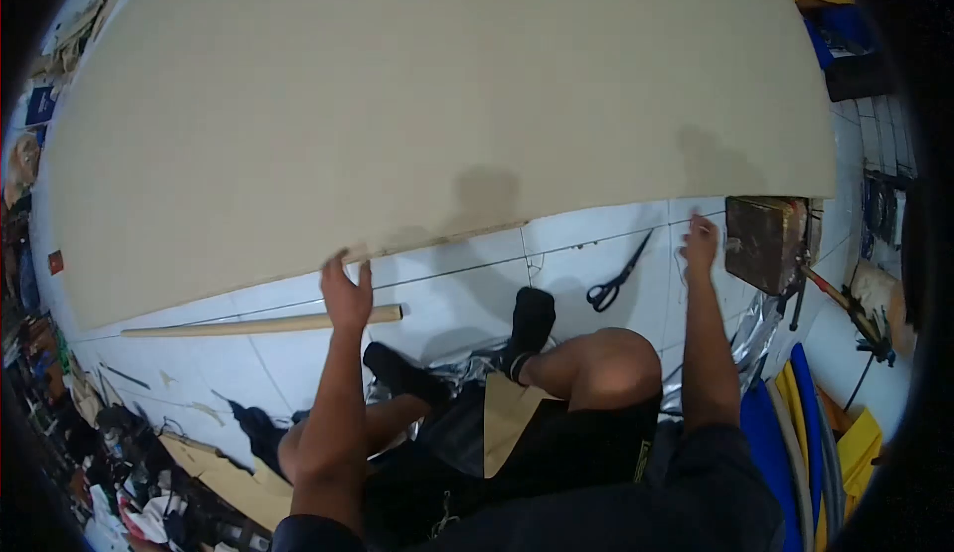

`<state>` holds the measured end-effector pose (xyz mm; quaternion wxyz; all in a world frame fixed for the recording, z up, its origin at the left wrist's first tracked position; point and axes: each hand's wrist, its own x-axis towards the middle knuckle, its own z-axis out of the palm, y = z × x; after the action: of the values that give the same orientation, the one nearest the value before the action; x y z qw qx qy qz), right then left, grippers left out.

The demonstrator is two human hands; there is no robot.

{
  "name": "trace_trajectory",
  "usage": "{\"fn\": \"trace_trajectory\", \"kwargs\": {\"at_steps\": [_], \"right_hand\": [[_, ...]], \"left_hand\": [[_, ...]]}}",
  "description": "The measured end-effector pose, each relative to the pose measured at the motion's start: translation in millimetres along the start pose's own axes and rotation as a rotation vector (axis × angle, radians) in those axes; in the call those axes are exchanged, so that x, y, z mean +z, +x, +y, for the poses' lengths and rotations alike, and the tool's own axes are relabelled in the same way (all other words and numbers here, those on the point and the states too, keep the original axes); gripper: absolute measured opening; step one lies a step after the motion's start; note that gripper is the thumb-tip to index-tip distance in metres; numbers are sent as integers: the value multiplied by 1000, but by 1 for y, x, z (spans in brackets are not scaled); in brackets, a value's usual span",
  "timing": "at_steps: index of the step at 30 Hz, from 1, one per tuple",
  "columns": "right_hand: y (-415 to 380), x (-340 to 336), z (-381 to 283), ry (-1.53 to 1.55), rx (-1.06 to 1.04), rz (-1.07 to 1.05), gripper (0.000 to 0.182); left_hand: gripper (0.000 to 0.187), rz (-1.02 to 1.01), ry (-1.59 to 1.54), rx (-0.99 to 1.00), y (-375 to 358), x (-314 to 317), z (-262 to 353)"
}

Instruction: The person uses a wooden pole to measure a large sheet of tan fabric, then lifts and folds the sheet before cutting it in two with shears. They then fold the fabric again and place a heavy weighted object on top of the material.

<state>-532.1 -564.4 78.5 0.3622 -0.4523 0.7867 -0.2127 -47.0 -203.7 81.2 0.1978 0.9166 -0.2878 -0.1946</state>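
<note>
Head view: left hand [347, 297], fingers spread, at edge of beige sheet [397, 85]. Right hand [702, 244], fingers loosely parted, near brown block [758, 244].

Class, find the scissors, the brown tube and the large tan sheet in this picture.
Scissors [623, 277]: head view, near the pivot.
Brown tube [248, 326]: head view, midway along its side.
Large tan sheet [437, 95]: head view, middle of its surface.

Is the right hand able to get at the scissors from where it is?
Probably yes: the scissors lie uncovered on the white tiles, just left of the right hand, and nothing appears to stand between them.
</note>
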Motion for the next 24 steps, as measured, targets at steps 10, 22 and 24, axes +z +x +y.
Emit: {"fn": "trace_trajectory", "kwargs": {"at_steps": [10,22,24], "right_hand": [[182,55,21,528,-68,327,73],[77,134,-22,349,-177,354,62],[39,169,-30,245,-204,425,63]], "left_hand": [[87,252,367,-104,51,121,-96],[88,316,346,-59,48,126,-104],[89,307,342,-71,47,127,-102]]}}
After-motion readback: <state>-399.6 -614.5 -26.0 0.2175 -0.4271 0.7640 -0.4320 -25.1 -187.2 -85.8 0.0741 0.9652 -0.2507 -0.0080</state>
